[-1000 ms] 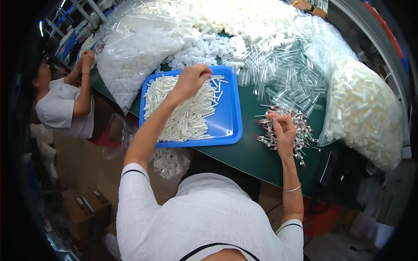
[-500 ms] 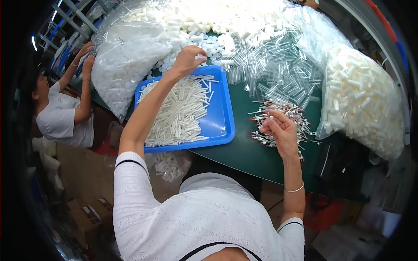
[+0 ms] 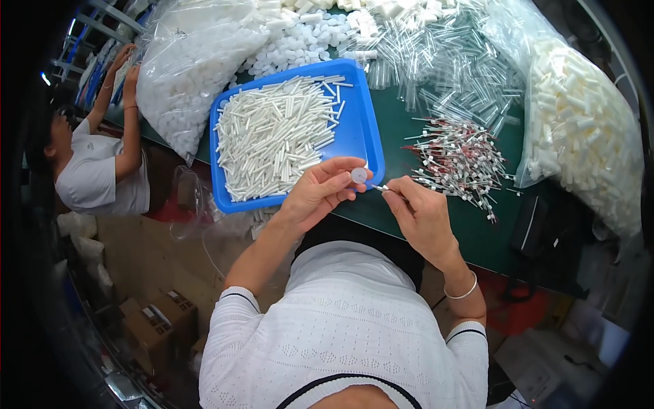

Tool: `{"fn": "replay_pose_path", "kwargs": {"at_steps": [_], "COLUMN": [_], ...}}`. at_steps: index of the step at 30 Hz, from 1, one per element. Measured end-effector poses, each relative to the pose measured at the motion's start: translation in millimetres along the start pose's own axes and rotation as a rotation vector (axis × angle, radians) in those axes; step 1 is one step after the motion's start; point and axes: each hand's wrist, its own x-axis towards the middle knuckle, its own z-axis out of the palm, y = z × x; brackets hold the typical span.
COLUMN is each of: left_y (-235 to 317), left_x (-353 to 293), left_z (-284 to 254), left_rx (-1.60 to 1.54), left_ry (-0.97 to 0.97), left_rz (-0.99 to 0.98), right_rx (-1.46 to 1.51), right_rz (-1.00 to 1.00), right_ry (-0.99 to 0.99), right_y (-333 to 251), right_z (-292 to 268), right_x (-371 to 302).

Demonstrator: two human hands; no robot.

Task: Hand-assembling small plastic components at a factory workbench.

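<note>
Between the thumb and fingers of my left hand (image 3: 321, 189) is a round, translucent white cap (image 3: 359, 176), just off the tray's near right corner. My right hand (image 3: 421, 213) pinches a thin part with a small white block (image 3: 385, 188), its narrow tip pointing at the cap; I cannot tell whether they touch. More such thin parts (image 3: 458, 162), white with red and dark bits, lie heaped beyond my right hand. Behind my left hand the blue tray (image 3: 364, 129) bears many short white sticks (image 3: 272, 136).
Loose white caps (image 3: 300, 42) and clear tubes (image 3: 436, 61) cover the far side of the green table (image 3: 361, 211). Plastic bags of white pieces bulge at left (image 3: 187, 75) and right (image 3: 586, 129). Another person (image 3: 102, 160) works at far left. Cardboard boxes (image 3: 160, 327) stand on the floor.
My left hand has come back from the caps beyond the tray, now with a cap in it. My right hand has moved left and nearer, away from the heap, and the two hands have met.
</note>
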Motion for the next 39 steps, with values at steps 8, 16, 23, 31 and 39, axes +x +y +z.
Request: {"fn": "replay_pose_path", "kwargs": {"at_steps": [8, 16, 23, 31, 39], "left_y": [-3.0, -2.3, -4.4, -18.4, -32.5], "left_x": [-5.2, -4.9, -5.8, -8.3, 2.4], "left_z": [1.2, 9.0, 11.3, 19.3, 20.7], "left_rx": [0.012, 0.128, 0.378, 0.271, 0.357], "left_ry": [0.018, 0.055, 0.012, 0.066, -0.057], "left_rz": [0.026, 0.08, 0.208, 0.222, 0.49], "right_rx": [0.017, -0.005, -0.043, 0.024, 0.05], "right_rz": [0.022, -0.03, -0.088, -0.091, -0.18], "right_ry": [0.079, 0.052, 0.022, 0.002, 0.06], "right_y": [-4.3, -1.5, -5.5, 2.9, 16.7], "right_z": [2.6, 3.2, -0.8, 7.5, 21.4], "right_x": [-4.2, -4.8, -0.7, 0.3, -9.6]}}
